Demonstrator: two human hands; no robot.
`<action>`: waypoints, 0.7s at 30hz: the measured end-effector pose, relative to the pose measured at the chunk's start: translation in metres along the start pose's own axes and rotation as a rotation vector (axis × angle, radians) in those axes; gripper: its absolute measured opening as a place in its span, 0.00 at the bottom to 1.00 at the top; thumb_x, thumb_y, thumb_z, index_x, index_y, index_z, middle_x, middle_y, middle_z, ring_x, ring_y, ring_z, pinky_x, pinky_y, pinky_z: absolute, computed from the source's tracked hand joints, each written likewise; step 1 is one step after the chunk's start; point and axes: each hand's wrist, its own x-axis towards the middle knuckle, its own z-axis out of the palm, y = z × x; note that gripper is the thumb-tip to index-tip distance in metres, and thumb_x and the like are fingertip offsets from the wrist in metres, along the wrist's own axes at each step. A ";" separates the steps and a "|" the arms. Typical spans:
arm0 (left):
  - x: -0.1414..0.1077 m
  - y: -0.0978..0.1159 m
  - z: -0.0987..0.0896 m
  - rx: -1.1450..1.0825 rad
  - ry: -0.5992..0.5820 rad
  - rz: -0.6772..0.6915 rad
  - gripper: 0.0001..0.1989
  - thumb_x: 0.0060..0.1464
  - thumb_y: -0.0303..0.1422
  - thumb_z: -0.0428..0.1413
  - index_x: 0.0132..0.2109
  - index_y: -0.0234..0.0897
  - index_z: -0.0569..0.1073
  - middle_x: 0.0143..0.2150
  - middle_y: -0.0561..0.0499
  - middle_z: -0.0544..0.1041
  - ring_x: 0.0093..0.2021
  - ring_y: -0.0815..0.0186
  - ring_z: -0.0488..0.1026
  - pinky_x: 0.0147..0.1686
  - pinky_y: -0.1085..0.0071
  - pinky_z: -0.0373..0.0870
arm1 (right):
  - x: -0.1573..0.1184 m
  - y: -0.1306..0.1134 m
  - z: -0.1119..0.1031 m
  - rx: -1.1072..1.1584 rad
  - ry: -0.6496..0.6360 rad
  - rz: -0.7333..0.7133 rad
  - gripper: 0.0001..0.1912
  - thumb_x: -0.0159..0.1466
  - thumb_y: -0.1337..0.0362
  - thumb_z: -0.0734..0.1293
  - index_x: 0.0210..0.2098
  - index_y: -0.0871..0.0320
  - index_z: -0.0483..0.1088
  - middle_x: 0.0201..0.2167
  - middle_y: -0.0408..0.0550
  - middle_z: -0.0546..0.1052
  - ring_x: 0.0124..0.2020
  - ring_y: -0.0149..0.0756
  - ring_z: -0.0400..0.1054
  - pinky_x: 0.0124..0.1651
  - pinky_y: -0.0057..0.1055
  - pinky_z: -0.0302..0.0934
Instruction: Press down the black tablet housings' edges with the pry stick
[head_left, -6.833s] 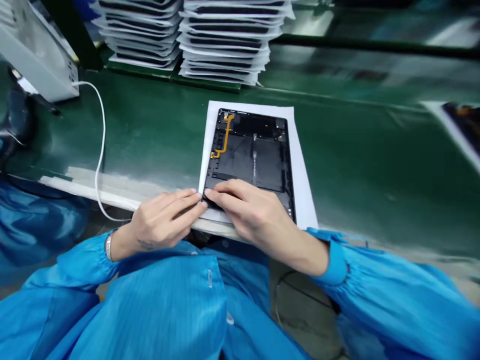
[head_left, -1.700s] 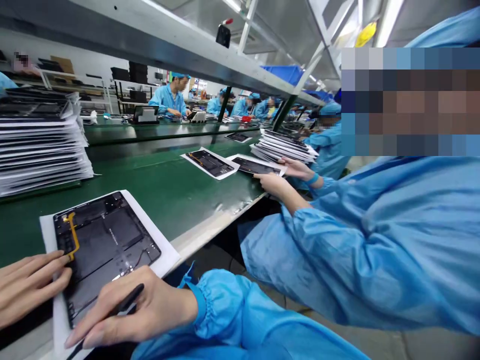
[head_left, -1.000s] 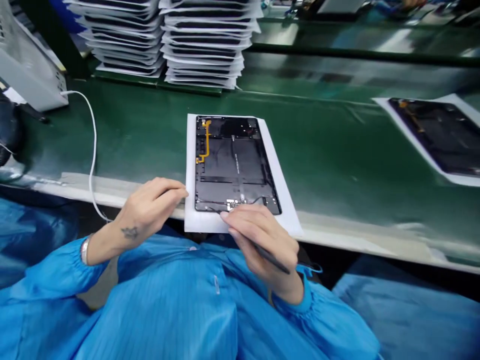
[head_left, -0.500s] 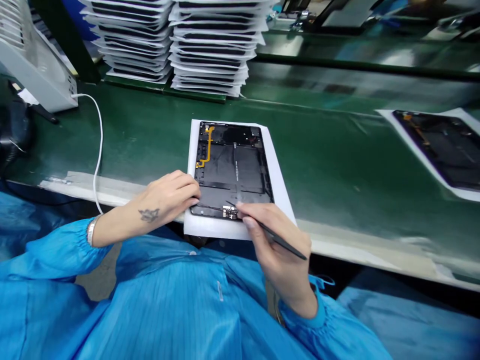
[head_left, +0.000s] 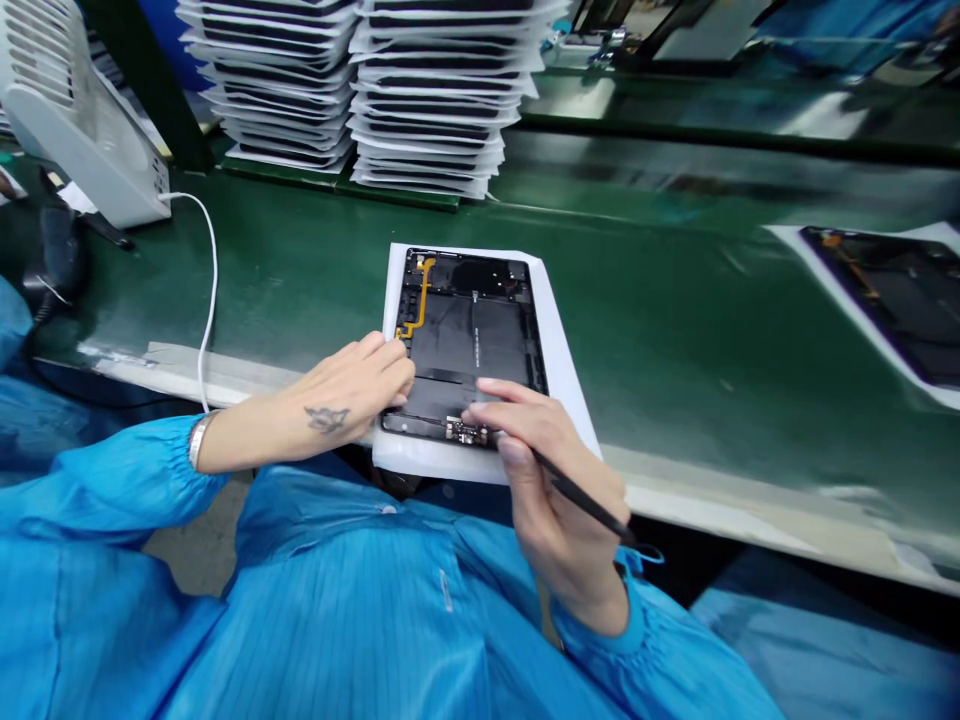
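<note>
The tablet (head_left: pixel 501 330) lies open on paper (head_left: pixel 427 460), its small board (head_left: pixel 465 430) at six o'clock. Since a half second ago, the right hand's (head_left: pixel 576 450) forefinger has reached onto or just above the board, the tool (head_left: pixel 589 504) tilted back in its grip, which suggests fingertip rather than tool-tip work. The left hand (head_left: pixel 364 385), fingers together, has slid further over the eight o'clock edge; whether it pinches, I cannot tell. Stacks (head_left: pixel 442 100) stand at twelve.

Black tablet shell (head_left: pixel 501 335) lies open on paper (head_left: pixel 420 459), dark tool (head_left: pixel 582 496) slanting nearby.
</note>
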 end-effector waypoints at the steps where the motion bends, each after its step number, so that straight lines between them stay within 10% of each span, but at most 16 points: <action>1: -0.001 -0.003 -0.001 -0.052 0.023 -0.012 0.07 0.68 0.26 0.48 0.39 0.38 0.65 0.39 0.50 0.68 0.38 0.63 0.64 0.39 0.67 0.63 | 0.002 0.001 0.001 0.006 -0.002 -0.014 0.16 0.69 0.75 0.61 0.51 0.55 0.73 0.41 0.50 0.80 0.53 0.45 0.73 0.54 0.46 0.69; 9: -0.006 -0.011 -0.013 -0.155 0.069 -0.057 0.06 0.70 0.30 0.48 0.47 0.38 0.70 0.45 0.49 0.72 0.46 0.65 0.70 0.46 0.70 0.67 | -0.003 0.007 0.023 -0.174 -0.054 -0.185 0.14 0.69 0.73 0.65 0.53 0.58 0.73 0.35 0.47 0.72 0.37 0.32 0.69 0.38 0.29 0.69; 21: -0.008 -0.007 -0.004 -0.190 0.020 -0.060 0.07 0.69 0.36 0.51 0.46 0.39 0.71 0.48 0.49 0.71 0.47 0.63 0.69 0.47 0.67 0.67 | -0.013 0.007 0.034 -0.329 -0.185 -0.278 0.17 0.68 0.74 0.65 0.56 0.65 0.73 0.38 0.56 0.79 0.47 0.44 0.73 0.45 0.38 0.72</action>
